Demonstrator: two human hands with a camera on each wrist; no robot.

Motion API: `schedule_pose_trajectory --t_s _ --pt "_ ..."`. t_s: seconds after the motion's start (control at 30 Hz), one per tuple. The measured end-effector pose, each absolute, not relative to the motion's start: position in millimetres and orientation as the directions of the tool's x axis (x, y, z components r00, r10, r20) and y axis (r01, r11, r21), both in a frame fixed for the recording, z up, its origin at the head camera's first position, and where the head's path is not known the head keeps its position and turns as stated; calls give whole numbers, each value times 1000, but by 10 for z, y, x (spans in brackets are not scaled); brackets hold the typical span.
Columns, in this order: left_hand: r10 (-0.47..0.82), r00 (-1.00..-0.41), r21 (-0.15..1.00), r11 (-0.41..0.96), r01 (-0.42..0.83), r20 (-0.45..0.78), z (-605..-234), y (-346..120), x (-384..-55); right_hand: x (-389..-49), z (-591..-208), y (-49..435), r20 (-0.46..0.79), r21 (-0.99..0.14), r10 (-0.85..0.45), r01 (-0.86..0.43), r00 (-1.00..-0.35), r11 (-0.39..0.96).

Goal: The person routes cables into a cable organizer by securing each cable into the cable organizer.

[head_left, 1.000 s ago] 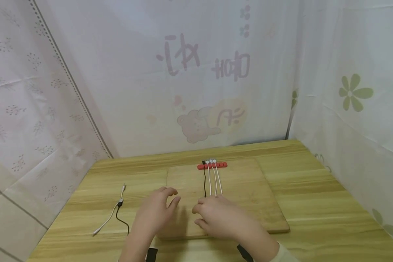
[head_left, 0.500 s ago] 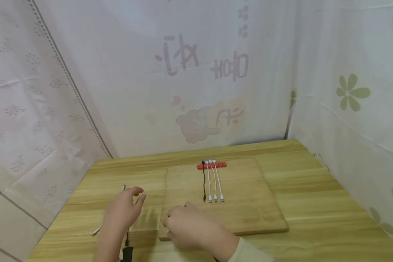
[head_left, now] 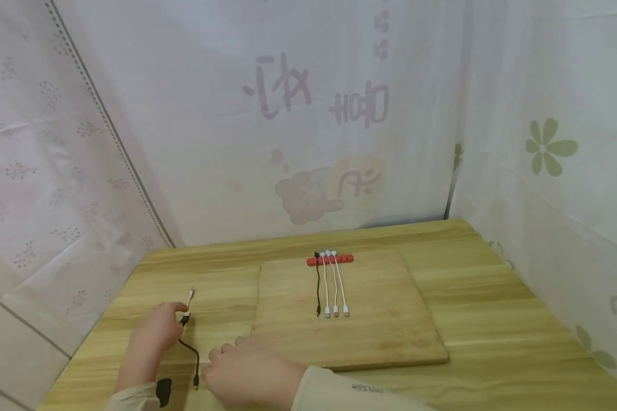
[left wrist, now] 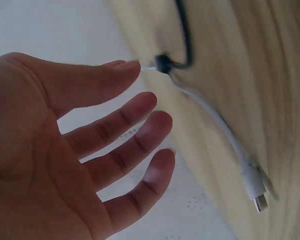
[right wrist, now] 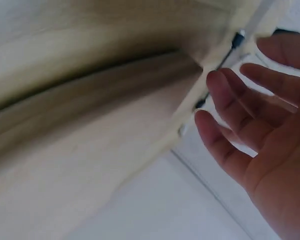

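Black cable [left wrist: 187,37], lying left of the wooden board [head_left: 391,337], long axis curving roughly along the board's left edge, from a plug [head_left: 185,318] at the far end to a small tip level with the board's near side. White cable [left wrist: 223,125] crossing beside that plug. Left hand [head_left: 156,328] nearer, also left of the board, forefinger at the plug; cannot tell whether gripping or merely touching. Right hand [head_left: 249,374] loosely bent, holding nothing, by the board's near left corner.
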State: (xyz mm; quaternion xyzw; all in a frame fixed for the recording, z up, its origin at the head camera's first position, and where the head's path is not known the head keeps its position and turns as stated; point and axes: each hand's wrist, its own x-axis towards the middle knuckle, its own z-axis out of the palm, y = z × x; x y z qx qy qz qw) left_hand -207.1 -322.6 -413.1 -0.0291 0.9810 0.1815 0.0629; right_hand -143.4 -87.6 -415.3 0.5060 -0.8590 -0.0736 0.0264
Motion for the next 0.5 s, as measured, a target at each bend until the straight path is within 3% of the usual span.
schedule_pose_trajectory --t_s 0.27,0.5 --pt "-16 -988 306 950 -63 -155 -4257 -3280 -2174 -1391 -4290 -1135 -47 192 -865 -854 -500 484" --pt "-29 -988 234 970 -65 -155 -4281 -3294 -2227 -1375 -4339 -1208 -69 239 -884 -868 -462 435"
